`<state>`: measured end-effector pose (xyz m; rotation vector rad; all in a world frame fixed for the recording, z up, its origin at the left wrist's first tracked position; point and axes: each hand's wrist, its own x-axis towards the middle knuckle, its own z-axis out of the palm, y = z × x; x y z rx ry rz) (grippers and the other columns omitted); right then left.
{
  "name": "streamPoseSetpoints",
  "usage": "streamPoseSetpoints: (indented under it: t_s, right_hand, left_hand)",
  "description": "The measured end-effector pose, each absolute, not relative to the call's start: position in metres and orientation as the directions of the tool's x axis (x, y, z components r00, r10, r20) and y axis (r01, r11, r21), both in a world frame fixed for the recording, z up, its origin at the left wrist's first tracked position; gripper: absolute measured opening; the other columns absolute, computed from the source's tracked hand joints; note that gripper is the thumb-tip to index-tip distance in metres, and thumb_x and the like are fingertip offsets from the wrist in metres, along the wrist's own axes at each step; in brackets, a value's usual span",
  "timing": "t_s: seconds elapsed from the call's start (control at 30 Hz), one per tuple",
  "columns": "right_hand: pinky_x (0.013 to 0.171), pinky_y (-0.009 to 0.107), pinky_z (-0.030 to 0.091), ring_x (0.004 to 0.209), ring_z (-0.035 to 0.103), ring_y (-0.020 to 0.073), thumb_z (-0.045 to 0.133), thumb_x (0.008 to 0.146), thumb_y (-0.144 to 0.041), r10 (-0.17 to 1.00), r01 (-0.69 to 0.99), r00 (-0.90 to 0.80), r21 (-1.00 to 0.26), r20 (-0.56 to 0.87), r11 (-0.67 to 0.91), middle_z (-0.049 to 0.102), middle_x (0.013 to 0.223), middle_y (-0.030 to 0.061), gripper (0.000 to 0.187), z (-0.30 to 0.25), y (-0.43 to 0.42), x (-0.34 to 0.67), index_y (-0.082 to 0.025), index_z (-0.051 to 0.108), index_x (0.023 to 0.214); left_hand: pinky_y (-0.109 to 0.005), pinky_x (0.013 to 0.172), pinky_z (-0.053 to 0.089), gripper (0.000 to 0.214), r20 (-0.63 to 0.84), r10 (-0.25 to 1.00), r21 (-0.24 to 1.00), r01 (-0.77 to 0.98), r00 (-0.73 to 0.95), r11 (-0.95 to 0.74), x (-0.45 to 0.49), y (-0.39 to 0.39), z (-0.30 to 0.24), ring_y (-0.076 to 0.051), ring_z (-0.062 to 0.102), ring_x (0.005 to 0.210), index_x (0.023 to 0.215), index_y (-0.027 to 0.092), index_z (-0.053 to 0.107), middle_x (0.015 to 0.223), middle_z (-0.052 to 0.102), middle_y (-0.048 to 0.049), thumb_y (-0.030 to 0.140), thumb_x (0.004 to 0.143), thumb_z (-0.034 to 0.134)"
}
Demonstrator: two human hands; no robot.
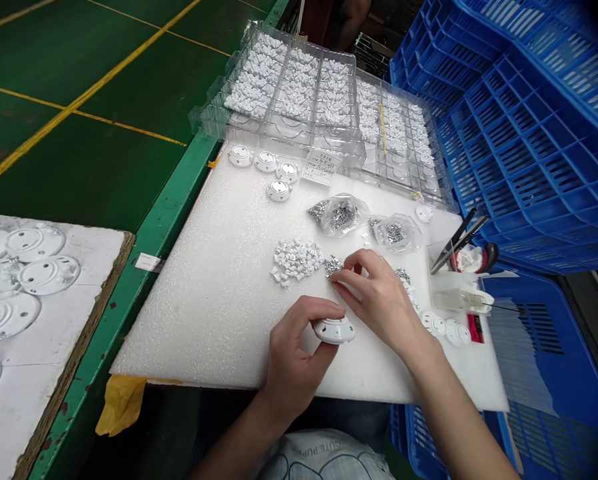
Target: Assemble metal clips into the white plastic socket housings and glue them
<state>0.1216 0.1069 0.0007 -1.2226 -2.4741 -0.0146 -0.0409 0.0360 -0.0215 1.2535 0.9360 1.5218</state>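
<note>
1. Left hand (299, 353) is curled around a small round white plastic housing (334, 330), fingers over the top and thumb on the near side, so it's clamped on. That piece sits around 6 o'clock on a white foam sheet (203, 300). It looks light, stiff and a bit slick, so I'd guess the rim is the best place to grip it.
2. Right hand (376, 303) is just beside it at about 1 o'clock, fingers (351, 270) bunched close together at a small heap of silver metal bits (333, 265). Can't tell if they're pinching anything.
3. Around 11 o'clock there's a heap of small white plastic pieces (295, 260). Two clear plastic bags of silver bits (341, 215) lie around 12 o'clock.
4. Farther out at 12 o'clock, clear compartment trays packed with white parts (283, 87) sit past a row of round white housings (266, 161). Blue plastic crates (529, 133) fill 2 o'clock, and black-bladed scissors (453, 240) lie nearer, around 2 o'clock too.
</note>
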Motion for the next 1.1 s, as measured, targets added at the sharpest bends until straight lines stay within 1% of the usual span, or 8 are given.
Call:
streamPoseSetpoints:
  t_s: [0.13,0.27,0.37,0.47,0.57,0.7,0.93,1.1]
  right_hand:
    - [0.064,0.031,0.047,0.075,0.057,0.0173,0.062,0.093,-0.012,0.762,0.755,-0.534,-0.199,0.366,0.625,0.061,0.088,0.0071,0.008,0.001,0.103,0.119,-0.014,0.069,0.09]
    - [0.071,0.026,0.05,0.079,0.058,0.0121,0.064,0.094,-0.013,0.849,0.657,-0.377,-0.54,0.369,0.526,0.058,0.091,0.0023,0.006,0.017,0.086,0.122,-0.018,0.066,0.097]
    - [0.071,0.023,0.049,0.081,0.058,0.0098,0.065,0.096,-0.015,0.881,0.598,-0.344,-0.648,0.324,0.471,0.056,0.091,-0.0003,0.007,0.03,0.073,0.131,-0.022,0.065,0.098]
    - [0.072,0.022,0.05,0.084,0.059,0.01,0.062,0.097,-0.015,0.868,0.612,-0.395,-0.618,0.301,0.493,0.057,0.093,0.0002,0.009,0.037,0.065,0.139,-0.023,0.064,0.101]
    - [0.071,0.024,0.051,0.084,0.06,0.0111,0.059,0.099,-0.014,0.835,0.662,-0.456,-0.51,0.308,0.549,0.057,0.095,0.0018,0.01,0.038,0.062,0.143,-0.02,0.062,0.105]
    - [0.069,0.026,0.051,0.082,0.061,0.0129,0.057,0.098,-0.012,0.793,0.7,-0.492,-0.378,0.359,0.606,0.059,0.095,0.0038,0.013,0.035,0.06,0.144,-0.019,0.062,0.108]
    - [0.066,0.026,0.052,0.078,0.062,0.0137,0.062,0.094,-0.009,0.762,0.695,-0.457,-0.35,0.459,0.628,0.063,0.092,0.0037,0.02,0.026,0.056,0.147,-0.021,0.064,0.11]
    - [0.06,0.028,0.048,0.071,0.058,0.0138,0.062,0.091,-0.004,0.711,0.724,-0.499,-0.214,0.495,0.656,0.062,0.084,0.0032,0.02,0.026,0.058,0.148,-0.02,0.065,0.102]
  left_hand:
    - [-0.022,0.087,0.055,0.021,0.276,0.96,0.941,-0.19,-0.046,-0.28,-0.041,0.036,-0.023,-0.014,0.07,0.096,0.1,0.022,0.071,0.099,0.073,-0.0011,0.005,0.09,0.066]
    - [-0.023,0.086,0.055,0.02,0.214,0.977,0.956,-0.205,-0.003,-0.21,-0.042,0.037,-0.021,-0.015,0.07,0.094,0.102,0.024,0.073,0.099,0.074,-0.0004,0.008,0.091,0.066]
    - [-0.024,0.086,0.056,0.025,0.129,0.988,0.973,-0.203,0.085,-0.11,-0.044,0.038,-0.019,-0.014,0.07,0.09,0.104,0.025,0.075,0.1,0.076,0.0003,0.007,0.09,0.065]
    - [-0.023,0.079,0.058,0.028,0.11,0.981,0.974,-0.212,0.161,-0.075,-0.044,0.039,-0.018,-0.014,0.07,0.09,0.105,0.026,0.076,0.104,0.076,0.0002,0.006,0.089,0.066]
    - [-0.021,0.068,0.057,0.026,0.117,0.974,0.979,-0.185,0.192,-0.081,-0.044,0.039,-0.016,-0.015,0.07,0.088,0.104,0.024,0.078,0.109,0.077,-0.0019,0.007,0.088,0.067]
    - [-0.023,0.065,0.059,0.029,0.142,0.974,0.986,-0.111,0.178,-0.124,-0.043,0.041,-0.012,-0.017,0.072,0.088,0.104,0.023,0.079,0.108,0.078,-0.0044,0.004,0.087,0.064]
    - [-0.019,0.051,0.054,0.025,0.118,0.973,0.991,-0.087,0.2,-0.103,-0.043,0.042,-0.012,-0.016,0.073,0.08,0.106,0.025,0.081,0.11,0.079,-0.0054,0.011,0.09,0.068]
    - [-0.019,0.045,0.051,0.024,0.077,0.973,0.996,-0.067,0.217,-0.063,-0.044,0.041,-0.012,-0.012,0.069,0.064,0.108,0.025,0.081,0.112,0.08,-0.0057,0.014,0.091,0.068]
